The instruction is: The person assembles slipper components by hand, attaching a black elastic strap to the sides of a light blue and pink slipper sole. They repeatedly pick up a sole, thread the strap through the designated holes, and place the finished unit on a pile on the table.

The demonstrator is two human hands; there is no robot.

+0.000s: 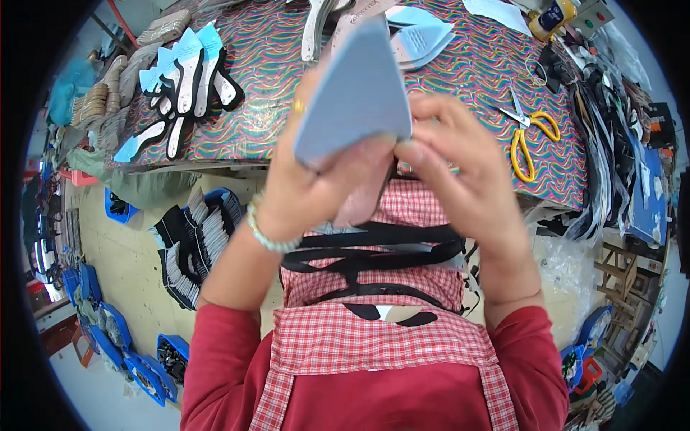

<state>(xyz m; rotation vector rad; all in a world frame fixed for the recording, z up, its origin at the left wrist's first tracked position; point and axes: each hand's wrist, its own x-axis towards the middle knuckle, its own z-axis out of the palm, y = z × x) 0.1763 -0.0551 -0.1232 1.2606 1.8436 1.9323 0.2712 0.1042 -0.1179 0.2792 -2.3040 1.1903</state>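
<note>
Raised in front of my chest is a shoe insole (pixel 359 93) with a broad grey-blue end and a pinkish narrower part below. My left hand (pixel 316 169), a beaded bracelet at its wrist, grips it from the left side. My right hand (pixel 460 161) pinches its lower right edge between thumb and fingers, slightly blurred; anything small in that pinch cannot be made out. Long black strips (pixel 374 248) lie across the red checked apron (pixel 381 337) on my lap. Yellow-handled scissors (pixel 528 136), blades apart, rest on the table right of my right hand.
The table (pixel 266 108) wears a wavy multicoloured cover. Several black-edged insoles (pixel 188 68) fan out at its left, with more blue-tipped ones (pixel 420 43) at the back. A yellow bottle (pixel 553 20) stands far right. Black strips (pixel 604 129) hang off the right edge. Blue baskets (pixel 118 205) stand on the floor.
</note>
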